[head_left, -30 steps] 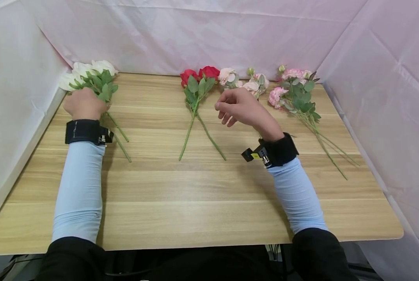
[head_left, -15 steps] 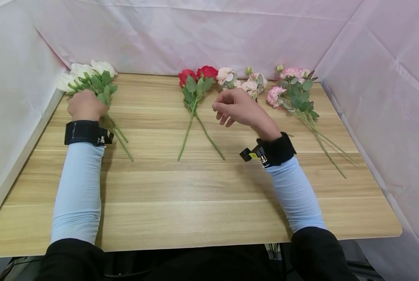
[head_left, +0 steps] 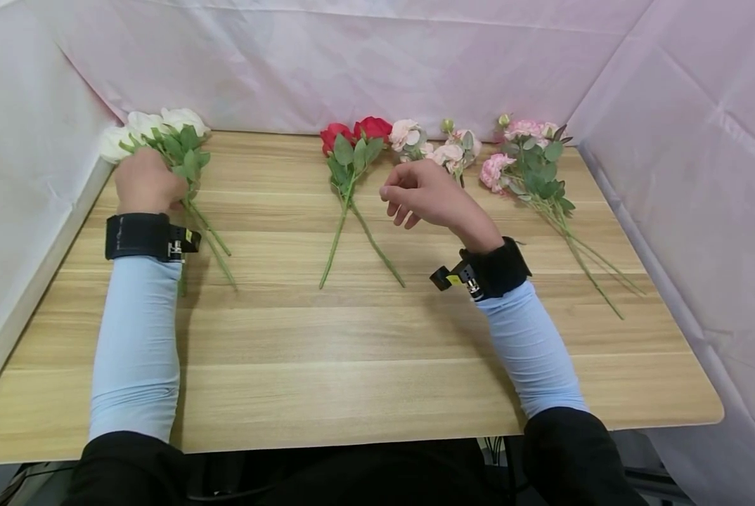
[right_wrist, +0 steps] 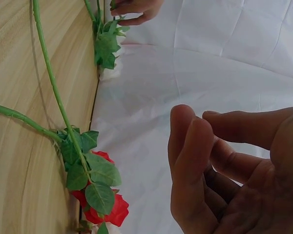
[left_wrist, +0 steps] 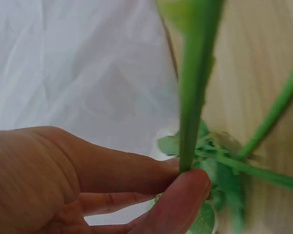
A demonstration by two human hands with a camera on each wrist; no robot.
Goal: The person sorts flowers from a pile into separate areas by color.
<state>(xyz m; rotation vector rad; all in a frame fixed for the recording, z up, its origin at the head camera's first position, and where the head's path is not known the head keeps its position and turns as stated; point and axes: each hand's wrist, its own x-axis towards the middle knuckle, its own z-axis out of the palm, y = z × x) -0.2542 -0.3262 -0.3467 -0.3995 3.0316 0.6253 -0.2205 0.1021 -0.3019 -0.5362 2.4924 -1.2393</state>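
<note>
In the head view my left hand is at the back left, just below a bunch of white flowers with green leaves. Its thumb and index finger pinch one green stem, large in the left wrist view. Two other stems of the bunch lie on the wooden table beside it. My right hand hovers over the table with loosely bent fingers and nothing in them. It is between the red roses and the pale pink flowers, overlapping the latter in the head view.
Crossed stems of the red roses point toward me on the table. At the right lie pink flowers with long stems. White cloth walls enclose the table's back and both sides.
My left hand has moved slightly left and back; a stem now shows beside its wrist, apart from the other two. My right hand keeps nearly the same place.
</note>
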